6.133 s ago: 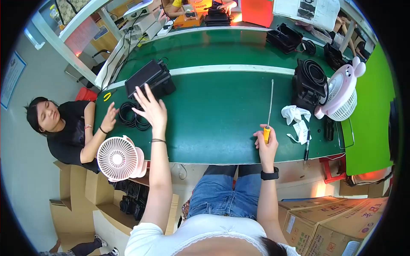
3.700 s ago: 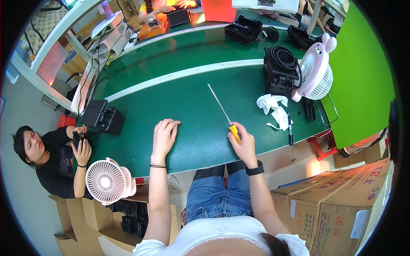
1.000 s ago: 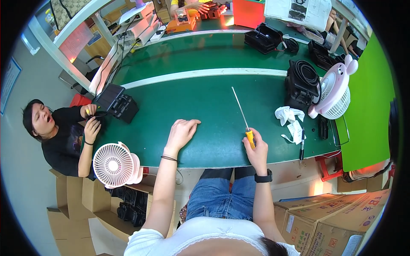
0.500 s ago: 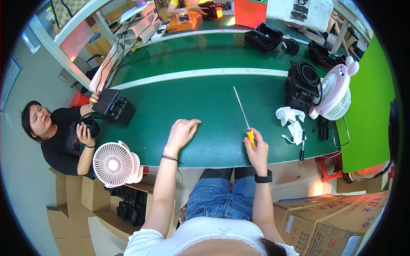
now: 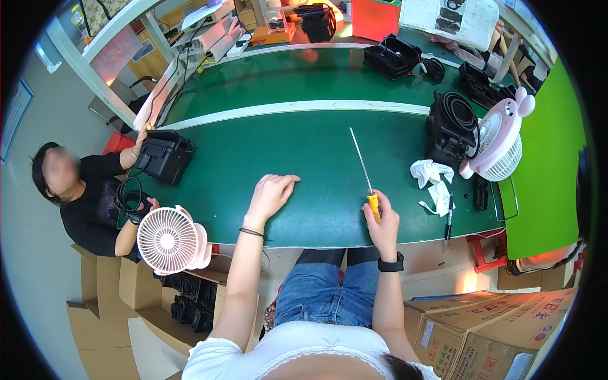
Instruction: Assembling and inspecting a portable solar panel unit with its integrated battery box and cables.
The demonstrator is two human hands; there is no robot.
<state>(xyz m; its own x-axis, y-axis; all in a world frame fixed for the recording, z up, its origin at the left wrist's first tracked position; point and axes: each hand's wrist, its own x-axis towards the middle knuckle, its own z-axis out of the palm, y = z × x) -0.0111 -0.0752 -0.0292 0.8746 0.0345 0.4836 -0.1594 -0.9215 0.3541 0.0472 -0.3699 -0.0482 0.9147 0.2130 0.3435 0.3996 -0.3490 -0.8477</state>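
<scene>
Reference for all positions: green workbench (image 5: 304, 149).

Off its left end sits a co-worker (image 5: 95, 206) in a black T-shirt, one hand at a black lidded case, the other at a coiled black cable (image 5: 128, 201). Below the bench's left part is an open cardboard carton (image 5: 134, 277) holding dark devices. The black lidded case (image 5: 164, 156) itself rests on the bench's left end; a pale pink desk fan (image 5: 168, 239) is at the near left corner.

Left hand (image 5: 269, 195): back up, over the bench left of its centre toward the near edge. Fingers loosely curled under; palm side hidden, so cannot tell whether anything is inside.

Screwdriver (image 5: 373, 204): yellow handle, long slim metal shaft, over the bench right of centre, shaft pointing to the far side and slanting slightly left. Right hand (image 5: 384, 223): closed around the handle, at the bench's near edge.

Far right of the bench: open black case (image 5: 391, 57). On its right part: crumpled white tissue (image 5: 430, 171), a second black case (image 5: 445, 142) topped by looped cable, a pen (image 5: 449, 216) across the near edge. Below the bench's right end: printed cardboard boxes (image 5: 481, 326). At its right end: rabbit-eared pink fan (image 5: 505, 144), tilted.
</scene>
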